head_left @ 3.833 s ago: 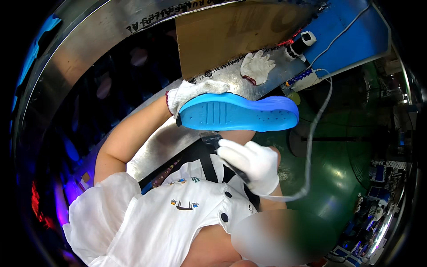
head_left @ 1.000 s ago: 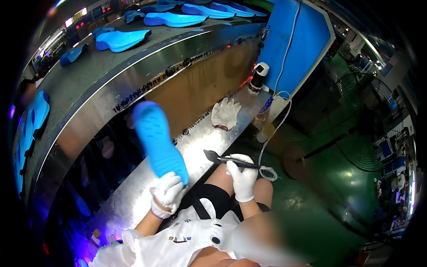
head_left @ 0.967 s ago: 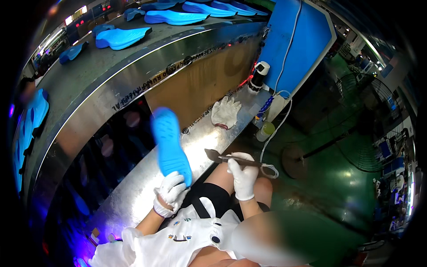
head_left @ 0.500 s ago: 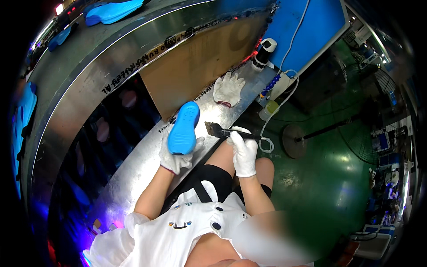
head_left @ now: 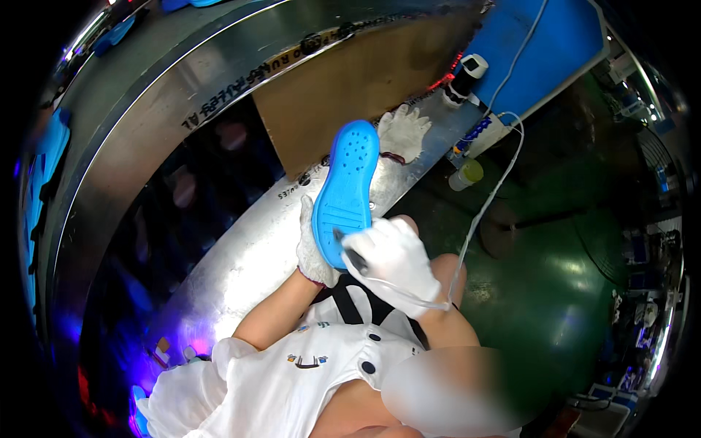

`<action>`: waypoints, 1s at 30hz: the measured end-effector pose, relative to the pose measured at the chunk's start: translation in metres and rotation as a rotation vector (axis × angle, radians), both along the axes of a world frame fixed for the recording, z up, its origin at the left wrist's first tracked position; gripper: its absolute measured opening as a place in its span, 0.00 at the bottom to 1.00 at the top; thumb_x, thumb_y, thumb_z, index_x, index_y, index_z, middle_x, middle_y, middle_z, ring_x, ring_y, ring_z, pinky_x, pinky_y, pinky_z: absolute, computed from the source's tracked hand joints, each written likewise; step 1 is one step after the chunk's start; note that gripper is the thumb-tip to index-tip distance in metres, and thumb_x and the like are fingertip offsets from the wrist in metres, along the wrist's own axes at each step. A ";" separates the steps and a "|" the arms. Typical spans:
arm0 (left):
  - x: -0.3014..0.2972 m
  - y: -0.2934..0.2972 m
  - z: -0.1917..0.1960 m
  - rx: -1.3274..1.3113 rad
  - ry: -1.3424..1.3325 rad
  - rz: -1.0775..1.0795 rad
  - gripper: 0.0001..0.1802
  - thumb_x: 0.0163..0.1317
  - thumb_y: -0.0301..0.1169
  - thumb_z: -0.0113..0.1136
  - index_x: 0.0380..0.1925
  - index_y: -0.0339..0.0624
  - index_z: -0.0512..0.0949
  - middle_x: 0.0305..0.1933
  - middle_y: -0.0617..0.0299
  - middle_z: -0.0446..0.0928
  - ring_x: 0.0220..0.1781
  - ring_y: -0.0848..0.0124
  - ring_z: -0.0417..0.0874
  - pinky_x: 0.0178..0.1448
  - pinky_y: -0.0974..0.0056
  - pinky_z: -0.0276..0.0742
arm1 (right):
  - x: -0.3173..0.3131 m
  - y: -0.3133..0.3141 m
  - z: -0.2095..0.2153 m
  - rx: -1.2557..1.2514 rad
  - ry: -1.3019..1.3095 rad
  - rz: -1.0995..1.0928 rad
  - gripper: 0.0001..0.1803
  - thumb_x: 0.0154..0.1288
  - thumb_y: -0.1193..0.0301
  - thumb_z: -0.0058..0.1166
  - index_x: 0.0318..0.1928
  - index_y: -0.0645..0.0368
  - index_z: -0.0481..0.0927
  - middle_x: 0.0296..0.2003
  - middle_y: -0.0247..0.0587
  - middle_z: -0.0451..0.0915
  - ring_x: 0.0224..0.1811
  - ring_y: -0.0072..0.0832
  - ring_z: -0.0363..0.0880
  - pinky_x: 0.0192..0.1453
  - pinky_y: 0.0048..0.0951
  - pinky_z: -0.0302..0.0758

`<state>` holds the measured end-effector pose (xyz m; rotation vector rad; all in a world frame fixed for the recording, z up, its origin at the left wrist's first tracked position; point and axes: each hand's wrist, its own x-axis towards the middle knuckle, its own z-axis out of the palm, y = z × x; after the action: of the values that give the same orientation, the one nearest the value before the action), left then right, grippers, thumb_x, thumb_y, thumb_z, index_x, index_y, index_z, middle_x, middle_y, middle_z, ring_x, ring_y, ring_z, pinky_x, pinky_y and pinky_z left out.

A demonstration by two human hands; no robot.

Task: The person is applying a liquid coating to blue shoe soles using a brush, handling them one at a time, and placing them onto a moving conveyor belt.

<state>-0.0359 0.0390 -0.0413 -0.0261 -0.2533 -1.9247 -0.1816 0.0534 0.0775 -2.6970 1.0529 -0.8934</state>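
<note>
A blue shoe sole (head_left: 349, 182), with small holes at its far end and ridges across its near half, is held up tilted above the metal table. My left hand (head_left: 312, 244), in a white knit glove, grips the sole from beneath along its left edge. Over the sole's near right end is my right hand (head_left: 394, 259), also gloved and slightly blurred, its fingers closed round a dark-handled brush (head_left: 355, 260). Most of the brush is hidden by the hand, and a dark tip shows against the sole. A thin white cord (head_left: 485, 208) runs down to the right hand.
An empty white glove (head_left: 405, 133) lies on the metal table (head_left: 241, 255) beyond the sole, beside a brown board (head_left: 321, 95). A black-and-white device (head_left: 465, 79) and a yellow-lidded container (head_left: 466, 175) are at the far right. More blue soles (head_left: 51, 168) sit along the left.
The brush has moved left from beside the sole onto its near end, with my right hand now over it. The view has shifted, and the sole appears larger and closer.
</note>
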 end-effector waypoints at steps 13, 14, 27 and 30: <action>-0.022 0.025 0.027 0.000 -0.080 -0.034 0.41 0.69 0.65 0.37 0.66 0.42 0.64 0.64 0.49 0.69 0.62 0.56 0.74 0.67 0.52 0.73 | -0.025 -0.010 0.022 -0.109 -0.386 -0.035 0.11 0.49 0.77 0.67 0.35 0.57 0.82 0.30 0.34 0.79 0.33 0.34 0.77 0.46 0.35 0.72; -0.019 0.029 0.044 0.012 0.110 -0.175 0.44 0.68 0.68 0.36 0.67 0.43 0.62 0.65 0.48 0.68 0.63 0.55 0.74 0.67 0.49 0.73 | -0.031 -0.015 0.011 -0.262 -0.251 -0.097 0.11 0.51 0.74 0.65 0.37 0.57 0.82 0.31 0.34 0.80 0.36 0.33 0.77 0.47 0.35 0.72; -0.012 0.007 0.035 -0.011 0.229 -0.225 0.57 0.59 0.77 0.34 0.67 0.32 0.61 0.59 0.33 0.72 0.58 0.44 0.78 0.63 0.45 0.76 | -0.021 0.027 0.008 0.160 -0.335 0.167 0.13 0.50 0.73 0.69 0.38 0.54 0.83 0.36 0.33 0.84 0.37 0.33 0.79 0.43 0.33 0.73; -0.013 0.005 0.039 0.083 0.172 -0.168 0.57 0.59 0.77 0.35 0.67 0.32 0.61 0.57 0.31 0.72 0.55 0.44 0.79 0.60 0.46 0.79 | -0.022 0.020 0.002 0.111 -0.481 0.009 0.13 0.50 0.74 0.68 0.38 0.54 0.83 0.35 0.33 0.83 0.36 0.34 0.79 0.43 0.34 0.72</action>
<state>-0.0491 0.0445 -0.0027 -0.1612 -0.0571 -2.0848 -0.2037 0.0736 0.0799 -2.2252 0.9437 -1.3447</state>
